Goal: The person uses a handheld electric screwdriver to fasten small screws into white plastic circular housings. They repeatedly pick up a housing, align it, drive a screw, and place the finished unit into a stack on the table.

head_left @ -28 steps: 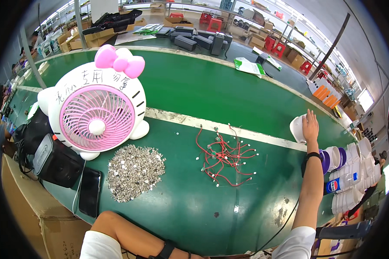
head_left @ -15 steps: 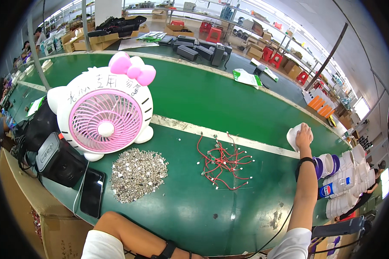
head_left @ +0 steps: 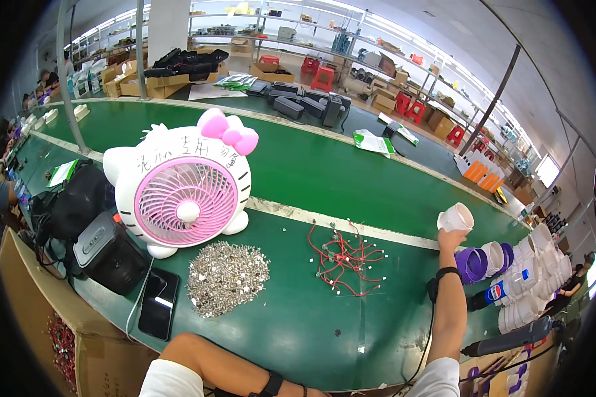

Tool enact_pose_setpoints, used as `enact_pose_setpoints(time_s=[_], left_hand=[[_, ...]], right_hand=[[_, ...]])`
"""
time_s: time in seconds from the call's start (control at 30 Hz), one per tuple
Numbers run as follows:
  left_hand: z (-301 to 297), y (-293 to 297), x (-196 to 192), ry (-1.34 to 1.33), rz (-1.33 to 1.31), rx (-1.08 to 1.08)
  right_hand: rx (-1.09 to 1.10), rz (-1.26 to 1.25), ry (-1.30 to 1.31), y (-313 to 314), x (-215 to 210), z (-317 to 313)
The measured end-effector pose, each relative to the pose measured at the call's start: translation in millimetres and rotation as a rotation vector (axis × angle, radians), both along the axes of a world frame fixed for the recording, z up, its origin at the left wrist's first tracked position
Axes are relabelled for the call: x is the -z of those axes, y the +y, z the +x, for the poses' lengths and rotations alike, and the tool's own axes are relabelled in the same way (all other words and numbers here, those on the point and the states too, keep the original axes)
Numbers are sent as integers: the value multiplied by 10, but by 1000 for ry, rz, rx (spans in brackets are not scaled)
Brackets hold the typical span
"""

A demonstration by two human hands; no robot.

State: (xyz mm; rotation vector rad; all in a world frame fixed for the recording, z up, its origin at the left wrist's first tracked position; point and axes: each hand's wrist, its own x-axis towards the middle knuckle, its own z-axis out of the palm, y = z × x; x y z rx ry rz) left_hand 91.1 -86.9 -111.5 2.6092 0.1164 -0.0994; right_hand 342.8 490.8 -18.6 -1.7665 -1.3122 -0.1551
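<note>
My right hand (head_left: 450, 237) is stretched out to the right side of the green table (head_left: 324, 172) and grips a white plastic cup (head_left: 456, 217), lifted and tilted with its mouth facing up and away. My left hand is out of view; only my left forearm (head_left: 212, 360) lies along the near table edge. A tangle of red wires (head_left: 343, 258) with small metal ends lies in front of me. A heap of small silver metal parts (head_left: 226, 276) sits to its left.
A pink and white cat-shaped fan (head_left: 182, 188) stands at the left, with a black bag (head_left: 79, 198), a black box (head_left: 106, 251) and a phone (head_left: 157, 303) near it. White and purple cups (head_left: 510, 264) crowd the right edge. An electric screwdriver (head_left: 510, 341) lies at the lower right.
My right hand closed on the white cup and lifted it off the table. The view has shifted slightly to the left.
</note>
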Motion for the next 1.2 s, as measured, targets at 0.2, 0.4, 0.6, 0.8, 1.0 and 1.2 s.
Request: enact_pose_setpoints(time_s=[0.2, 0.4, 0.6, 0.8, 1.0, 1.2], left_hand=[[-85, -9, -52, -5, 15, -16], [-131, -30, -58, -33, 11, -20], [-258, -58, -95, -52, 17, -105], [-170, -64, -85, -89, -170, -171], [-163, -129, 66, -138, -58, -200], [-220, -256, -16, -8, 144, -220]], right_hand=[[-412, -83, 257, 362, 127, 674], [-245, -87, -24, 191, 117, 370], [-654, -465, -140, -680, -163, -1102], [-623, -711, -128, -899, -235, -963], [-753, -540, -98, -983, -191, -899], [-821, -263, 4, -1184, -390, -1280]])
